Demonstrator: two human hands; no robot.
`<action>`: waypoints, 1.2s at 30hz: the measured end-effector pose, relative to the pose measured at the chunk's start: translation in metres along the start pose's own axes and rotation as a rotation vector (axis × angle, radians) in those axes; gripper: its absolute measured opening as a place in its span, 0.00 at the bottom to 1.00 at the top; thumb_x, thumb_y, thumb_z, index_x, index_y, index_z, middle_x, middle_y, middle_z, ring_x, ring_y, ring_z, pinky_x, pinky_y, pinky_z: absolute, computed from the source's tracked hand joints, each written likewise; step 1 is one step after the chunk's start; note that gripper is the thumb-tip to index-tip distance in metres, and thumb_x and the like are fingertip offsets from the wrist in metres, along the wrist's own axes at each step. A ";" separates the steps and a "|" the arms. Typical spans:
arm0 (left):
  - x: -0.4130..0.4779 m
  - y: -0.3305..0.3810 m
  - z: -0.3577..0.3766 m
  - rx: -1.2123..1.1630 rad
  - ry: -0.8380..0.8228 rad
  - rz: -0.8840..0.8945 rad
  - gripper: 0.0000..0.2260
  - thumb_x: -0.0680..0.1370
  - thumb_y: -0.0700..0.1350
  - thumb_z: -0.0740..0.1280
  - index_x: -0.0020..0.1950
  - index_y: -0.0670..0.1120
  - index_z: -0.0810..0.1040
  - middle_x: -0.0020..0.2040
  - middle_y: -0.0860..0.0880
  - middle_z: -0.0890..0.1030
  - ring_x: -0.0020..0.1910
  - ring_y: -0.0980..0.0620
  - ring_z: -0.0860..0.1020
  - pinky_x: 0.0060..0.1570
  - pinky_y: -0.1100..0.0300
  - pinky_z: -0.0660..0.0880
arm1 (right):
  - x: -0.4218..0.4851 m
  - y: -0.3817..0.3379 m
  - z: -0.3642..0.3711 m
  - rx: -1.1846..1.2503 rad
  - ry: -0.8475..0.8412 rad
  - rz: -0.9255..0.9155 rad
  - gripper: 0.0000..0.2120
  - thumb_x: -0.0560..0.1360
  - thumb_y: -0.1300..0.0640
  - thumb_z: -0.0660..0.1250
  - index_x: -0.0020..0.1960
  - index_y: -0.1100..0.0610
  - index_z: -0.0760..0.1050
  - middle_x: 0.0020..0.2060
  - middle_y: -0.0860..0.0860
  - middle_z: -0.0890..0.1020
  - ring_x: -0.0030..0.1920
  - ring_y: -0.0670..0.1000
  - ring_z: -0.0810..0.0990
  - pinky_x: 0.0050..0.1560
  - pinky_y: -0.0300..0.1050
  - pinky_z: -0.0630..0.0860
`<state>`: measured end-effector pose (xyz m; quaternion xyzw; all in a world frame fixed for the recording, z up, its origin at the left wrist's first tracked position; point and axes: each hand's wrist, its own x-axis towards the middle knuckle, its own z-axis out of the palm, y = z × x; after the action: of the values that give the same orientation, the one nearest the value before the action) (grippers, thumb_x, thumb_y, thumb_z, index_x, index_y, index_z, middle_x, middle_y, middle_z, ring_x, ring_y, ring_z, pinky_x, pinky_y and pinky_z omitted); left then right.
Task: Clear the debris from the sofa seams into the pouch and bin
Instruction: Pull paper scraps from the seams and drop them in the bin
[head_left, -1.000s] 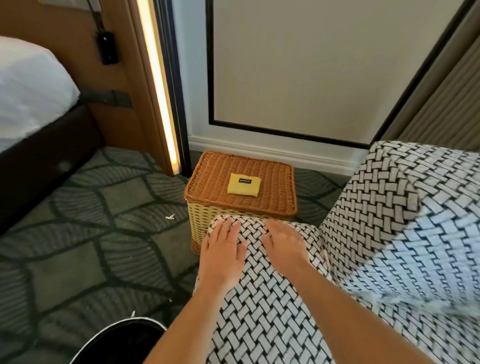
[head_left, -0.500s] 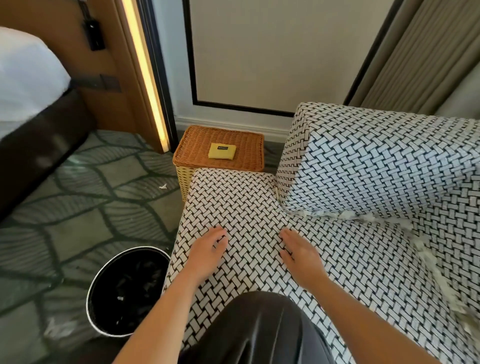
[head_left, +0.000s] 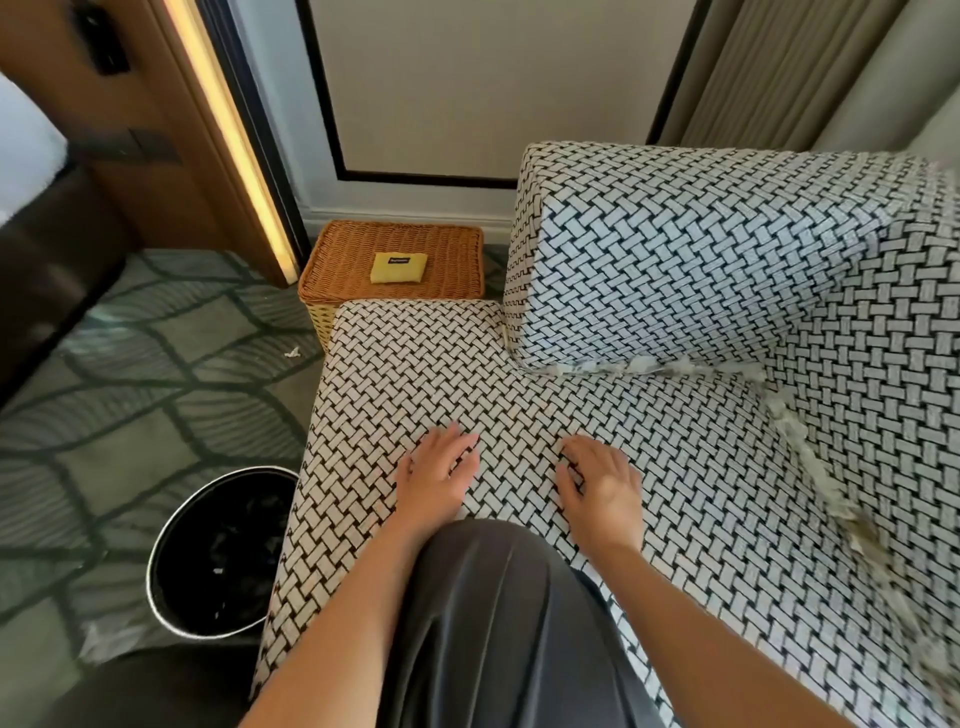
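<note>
A sofa (head_left: 649, 426) in black-and-white woven fabric fills the right half of the head view. Pale shredded debris (head_left: 675, 368) lines the seam under the arm cushion, and more debris (head_left: 815, 467) runs down the seam by the backrest. My left hand (head_left: 434, 475) and my right hand (head_left: 602, 480) rest flat on the seat, fingers spread, holding nothing. A small yellow pouch (head_left: 399, 268) lies on a wicker basket lid (head_left: 457, 249) beyond the seat's far end. A round black bin (head_left: 171, 603) stands on the floor left of the sofa.
Patterned green carpet (head_left: 145, 415) covers the floor, with a small white scrap (head_left: 292, 353) on it. A dark bed frame (head_left: 47, 270) is at far left. A wall and curtain (head_left: 769, 67) rise behind the sofa. A dark-clothed knee (head_left: 498, 623) rests on the seat.
The view has pulled back and swung right, showing the arm cushion, seams and bin. Both hands have slid back along the seat toward me, still flat on it.
</note>
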<state>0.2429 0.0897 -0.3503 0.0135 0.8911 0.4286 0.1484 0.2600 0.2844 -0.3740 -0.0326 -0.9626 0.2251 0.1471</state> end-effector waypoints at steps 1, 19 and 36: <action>0.007 0.002 0.002 0.028 0.010 0.015 0.18 0.82 0.53 0.51 0.71 0.58 0.64 0.76 0.57 0.53 0.75 0.59 0.44 0.69 0.54 0.33 | 0.004 0.001 0.003 -0.039 0.017 0.010 0.15 0.74 0.54 0.67 0.60 0.56 0.76 0.56 0.51 0.79 0.58 0.54 0.75 0.59 0.54 0.69; 0.156 0.019 0.015 0.525 0.470 0.225 0.16 0.79 0.52 0.58 0.65 0.52 0.72 0.63 0.51 0.72 0.61 0.51 0.71 0.65 0.51 0.61 | 0.110 -0.005 0.043 -0.140 0.088 0.172 0.22 0.74 0.44 0.63 0.63 0.56 0.72 0.46 0.51 0.83 0.30 0.48 0.76 0.48 0.45 0.66; 0.225 0.060 -0.021 0.505 0.080 -0.083 0.17 0.76 0.49 0.64 0.64 0.47 0.74 0.64 0.46 0.66 0.62 0.44 0.70 0.62 0.46 0.64 | 0.139 -0.003 0.044 -0.192 -0.107 0.300 0.14 0.75 0.43 0.59 0.53 0.50 0.74 0.21 0.46 0.69 0.24 0.45 0.66 0.44 0.43 0.63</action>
<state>0.0159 0.1461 -0.3490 -0.0032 0.9748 0.1863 0.1225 0.1142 0.2806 -0.3732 -0.1777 -0.9705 0.1529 0.0565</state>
